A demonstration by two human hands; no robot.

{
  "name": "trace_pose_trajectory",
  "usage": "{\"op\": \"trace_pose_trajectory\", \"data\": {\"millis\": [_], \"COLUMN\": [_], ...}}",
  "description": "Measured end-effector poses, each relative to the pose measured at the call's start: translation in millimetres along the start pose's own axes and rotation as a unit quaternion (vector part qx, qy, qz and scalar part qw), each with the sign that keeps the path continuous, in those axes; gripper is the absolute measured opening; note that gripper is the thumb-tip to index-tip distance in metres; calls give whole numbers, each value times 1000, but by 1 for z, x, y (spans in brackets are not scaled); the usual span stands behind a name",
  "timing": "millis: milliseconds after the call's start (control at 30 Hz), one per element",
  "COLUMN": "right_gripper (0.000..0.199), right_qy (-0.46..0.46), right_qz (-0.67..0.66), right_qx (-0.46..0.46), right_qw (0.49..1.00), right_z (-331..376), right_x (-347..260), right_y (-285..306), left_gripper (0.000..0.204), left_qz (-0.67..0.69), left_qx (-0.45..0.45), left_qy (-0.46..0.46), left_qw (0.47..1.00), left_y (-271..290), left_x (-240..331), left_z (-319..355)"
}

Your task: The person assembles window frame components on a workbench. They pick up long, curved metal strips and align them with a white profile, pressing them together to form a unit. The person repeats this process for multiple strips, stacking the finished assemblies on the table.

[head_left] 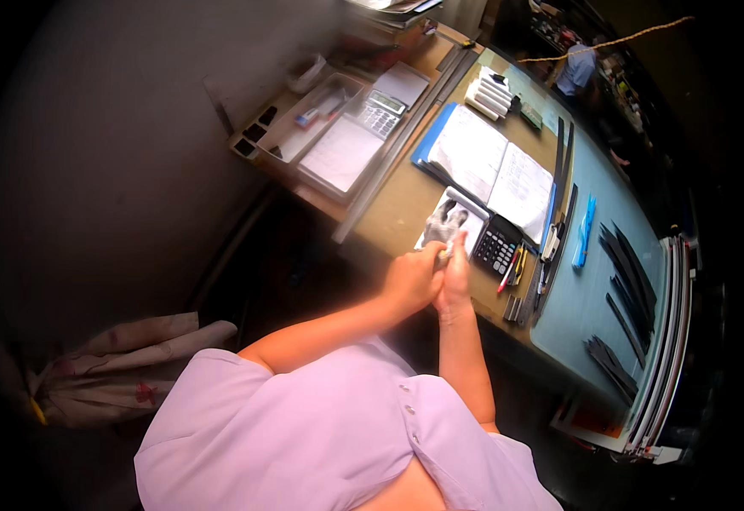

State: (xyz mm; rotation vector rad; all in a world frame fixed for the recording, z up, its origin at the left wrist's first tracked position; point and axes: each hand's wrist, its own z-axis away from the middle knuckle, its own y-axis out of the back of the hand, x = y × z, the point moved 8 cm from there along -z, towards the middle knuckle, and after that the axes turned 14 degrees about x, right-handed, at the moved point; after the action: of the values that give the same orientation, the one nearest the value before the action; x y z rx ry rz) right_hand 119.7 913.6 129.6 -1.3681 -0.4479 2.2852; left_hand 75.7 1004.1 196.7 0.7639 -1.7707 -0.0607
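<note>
My two hands meet at the table's near edge. My left hand (414, 277) is closed, its fingers pressed against the right one. The thumb of my right hand (454, 277) points up and its other fingers curl inward. Something small and pale shows between them, too small to name. Just beyond the fingertips is a crumpled grey-white thing with dark patches (443, 226), over white paper (474, 223); whether I hold it I cannot tell. Nearby are a black calculator (497, 245), several pens (512, 269) and an open notebook (529, 192) with a blue cover.
Left on the table are a plastic tray (285, 152), a paler calculator (381, 113) and a long metal strip (386, 166). Dark strips (630, 268) and a blue bundle (585, 232) lie on the glass at right. A person (576, 70) is at the far right.
</note>
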Motion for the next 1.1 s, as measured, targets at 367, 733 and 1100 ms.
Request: {"op": "trace_pose_trajectory", "data": {"millis": [367, 733, 1100], "right_gripper": [28, 28, 41], "right_qy": [202, 80, 317], "right_qz": [381, 265, 290], "right_qx": [-210, 258, 446], "right_qw": [878, 926, 785], "right_z": [96, 132, 245], "right_x": [-5, -11, -101], "right_y": [-77, 191, 453], "left_gripper": [31, 38, 46], "left_qz": [-265, -463, 61], "left_qx": [280, 201, -309], "left_qy": [-158, -268, -160], "left_qw": [909, 821, 936], "left_y": [135, 86, -285], "left_x": [-94, -189, 88], "left_z": [-144, -139, 189]}}
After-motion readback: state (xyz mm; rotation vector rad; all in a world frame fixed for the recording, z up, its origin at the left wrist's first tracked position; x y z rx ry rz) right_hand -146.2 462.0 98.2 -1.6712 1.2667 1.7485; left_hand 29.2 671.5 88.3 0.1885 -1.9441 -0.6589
